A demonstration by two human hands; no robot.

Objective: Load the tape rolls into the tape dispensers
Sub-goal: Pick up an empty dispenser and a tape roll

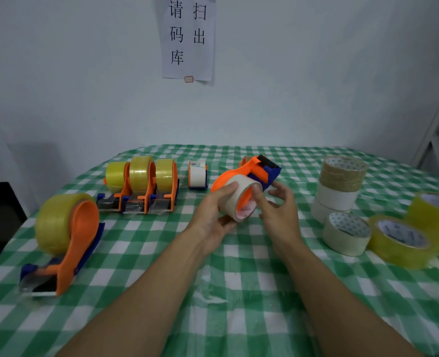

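My left hand (pixel 214 215) grips a beige tape roll (pixel 235 195) that sits on an orange and blue tape dispenser (pixel 254 171), lifted above the table's middle. My right hand (pixel 277 210) is at the roll's open end; its index finger touches the rim and the other fingers are spread near the dispenser's blue body. A loaded dispenser with yellow tape (pixel 61 235) lies at the near left. Three more loaded dispensers (pixel 141 184) stand side by side behind it. A small dispenser with white tape (pixel 197 175) stands at the back centre.
Loose rolls lie at the right: a stack of one brown and two white rolls (pixel 338 188), a beige roll (pixel 346 234) and two yellow rolls (pixel 400 242). A green checked cloth (pixel 239 292) covers the table. A paper sign (pixel 187 37) hangs on the wall.
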